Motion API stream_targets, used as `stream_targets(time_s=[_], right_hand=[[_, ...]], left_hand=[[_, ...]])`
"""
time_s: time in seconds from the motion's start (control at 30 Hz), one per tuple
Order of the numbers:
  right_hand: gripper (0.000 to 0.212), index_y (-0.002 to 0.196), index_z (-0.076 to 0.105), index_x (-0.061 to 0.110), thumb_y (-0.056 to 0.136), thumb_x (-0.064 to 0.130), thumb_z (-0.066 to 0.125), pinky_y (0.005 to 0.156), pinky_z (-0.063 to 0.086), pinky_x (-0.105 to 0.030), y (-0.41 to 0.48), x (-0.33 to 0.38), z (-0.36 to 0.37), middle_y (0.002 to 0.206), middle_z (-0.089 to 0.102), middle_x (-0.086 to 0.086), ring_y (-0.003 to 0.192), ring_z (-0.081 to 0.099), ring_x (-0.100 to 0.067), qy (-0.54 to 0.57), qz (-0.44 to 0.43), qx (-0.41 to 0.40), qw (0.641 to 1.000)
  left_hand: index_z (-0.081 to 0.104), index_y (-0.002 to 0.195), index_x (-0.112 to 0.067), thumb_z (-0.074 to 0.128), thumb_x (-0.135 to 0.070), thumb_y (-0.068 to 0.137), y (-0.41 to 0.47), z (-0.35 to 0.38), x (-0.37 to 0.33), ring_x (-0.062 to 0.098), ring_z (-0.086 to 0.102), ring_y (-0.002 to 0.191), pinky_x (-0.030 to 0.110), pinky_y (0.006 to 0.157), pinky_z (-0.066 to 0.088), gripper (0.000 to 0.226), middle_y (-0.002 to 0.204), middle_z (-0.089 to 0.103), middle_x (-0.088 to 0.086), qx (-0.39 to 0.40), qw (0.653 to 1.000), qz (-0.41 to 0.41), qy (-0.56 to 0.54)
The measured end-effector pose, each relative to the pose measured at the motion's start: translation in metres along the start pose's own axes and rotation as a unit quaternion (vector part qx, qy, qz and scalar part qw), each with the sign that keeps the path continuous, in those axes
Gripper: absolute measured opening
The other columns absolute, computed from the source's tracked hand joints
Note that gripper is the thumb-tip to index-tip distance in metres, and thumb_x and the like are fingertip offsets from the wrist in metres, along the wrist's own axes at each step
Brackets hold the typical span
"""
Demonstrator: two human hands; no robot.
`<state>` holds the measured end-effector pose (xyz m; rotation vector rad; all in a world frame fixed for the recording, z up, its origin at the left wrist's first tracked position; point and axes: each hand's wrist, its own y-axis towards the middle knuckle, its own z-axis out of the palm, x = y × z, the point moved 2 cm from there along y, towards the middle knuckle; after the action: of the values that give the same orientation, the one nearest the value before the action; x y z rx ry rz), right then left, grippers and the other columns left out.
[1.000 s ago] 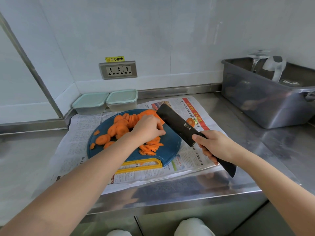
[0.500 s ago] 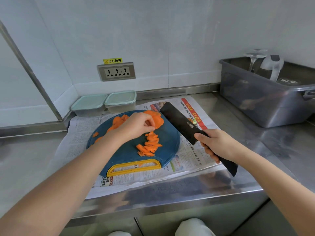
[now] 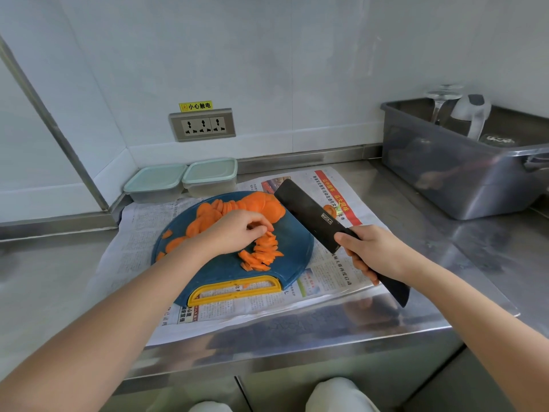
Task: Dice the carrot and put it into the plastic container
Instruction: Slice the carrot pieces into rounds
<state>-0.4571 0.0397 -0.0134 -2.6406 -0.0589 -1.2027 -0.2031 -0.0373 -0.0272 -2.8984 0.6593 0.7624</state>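
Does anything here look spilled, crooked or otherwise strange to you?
Nothing is spilled or damaged. A few orange carrot slices lie apart near the left edge of the round blue cutting board, but on it. The board rests on spread newspaper, unusual but tidy. Both mint-lidded plastic containers are closed.

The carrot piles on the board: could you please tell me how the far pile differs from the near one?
The far pile is whole round slices; the near pile is smaller cut pieces. The far pile lies by the cleaver; the left hand pinches at the near pile. Both lie on the board.
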Motion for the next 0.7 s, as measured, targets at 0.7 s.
stream_targets(time_s=[0.7], right_hand=[[0.034, 0.078, 0.051, 0.015, 0.099, 0.04, 0.042, 0.049, 0.046, -0.019, 0.002, 0.003, 0.018, 0.055, 0.053, -0.003, 0.041, 0.048, -0.012, -0.046, -0.004, -0.014, 0.999]], left_hand=[[0.046, 0.119, -0.024, 0.048, -0.045, 0.095, -0.023, 0.035, 0.005, 0.004, 0.027, 0.114, 0.026, 0.102, 0.028, 0.031, 0.119, 0.033, -0.007, 0.016, 0.989, 0.129, 0.073]])
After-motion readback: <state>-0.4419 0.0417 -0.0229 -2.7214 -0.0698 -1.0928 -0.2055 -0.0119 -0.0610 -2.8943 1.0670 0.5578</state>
